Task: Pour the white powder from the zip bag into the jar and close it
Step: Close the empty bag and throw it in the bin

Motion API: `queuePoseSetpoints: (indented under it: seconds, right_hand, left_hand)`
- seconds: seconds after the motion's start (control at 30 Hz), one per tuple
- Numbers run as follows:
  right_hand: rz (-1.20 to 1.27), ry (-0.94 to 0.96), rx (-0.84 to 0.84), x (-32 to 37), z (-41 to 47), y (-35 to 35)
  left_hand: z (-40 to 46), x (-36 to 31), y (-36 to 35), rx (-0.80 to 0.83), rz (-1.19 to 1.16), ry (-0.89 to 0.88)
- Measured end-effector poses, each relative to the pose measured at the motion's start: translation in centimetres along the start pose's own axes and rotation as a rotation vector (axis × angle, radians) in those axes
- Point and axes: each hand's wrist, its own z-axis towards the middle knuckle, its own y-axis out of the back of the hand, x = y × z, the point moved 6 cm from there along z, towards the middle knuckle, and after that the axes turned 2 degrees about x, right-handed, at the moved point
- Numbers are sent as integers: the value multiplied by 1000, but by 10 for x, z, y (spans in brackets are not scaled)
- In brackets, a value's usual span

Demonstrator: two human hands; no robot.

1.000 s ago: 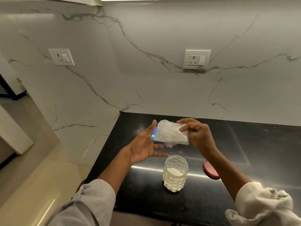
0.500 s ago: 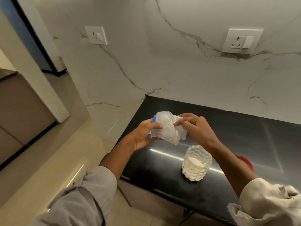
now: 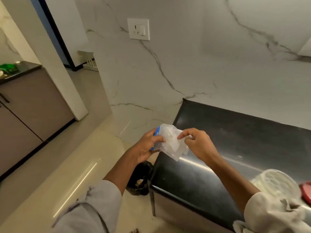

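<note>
the left hand (image 3: 146,147) is curled round the blue-edged end of the zip bag (image 3: 170,142), thumb laid over the clear plastic and fingers tucked behind it. the right hand (image 3: 197,144) pinches the opposite side of the same bag, fingertips (image 3: 180,136) pressed into the crumpled film and the other fingers folded in. between the two hands the bag is bunched and slack, held up in the air over the near left corner of the black bench (image 3: 227,140), with its lower corner hanging toward the bench top. i cannot tell whether any powder is left inside it.

both forearms come up from rolled pale sleeves. off by the right sleeve, well apart from the bag, the jar (image 3: 277,183) stands on the bench, clear with a dimpled pattern, its mouth uncovered and white powder showing low inside; it looks blurred. just beside it at the far right edge sits the red lid (image 3: 306,192), only partly in view.

down on the floor, against the bench's left end, is a dark bin (image 3: 139,180) with scraps in it. behind everything runs a white marble wall with grey veins, carrying a socket (image 3: 138,29). further left a brown cabinet (image 3: 33,105) stands under another dark counter.
</note>
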Motion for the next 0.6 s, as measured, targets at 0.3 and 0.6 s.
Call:
queuePoseSetpoints:
  seconds: [0.3, 0.6]
  right_hand:
    - [-56, -105, 170, 10, 76, -187]
    - [-383, -327, 239, -72, 159, -305]
  left_hand:
    - [19, 53, 188, -106, -75, 207]
    - [52, 171, 279, -469, -199, 393]
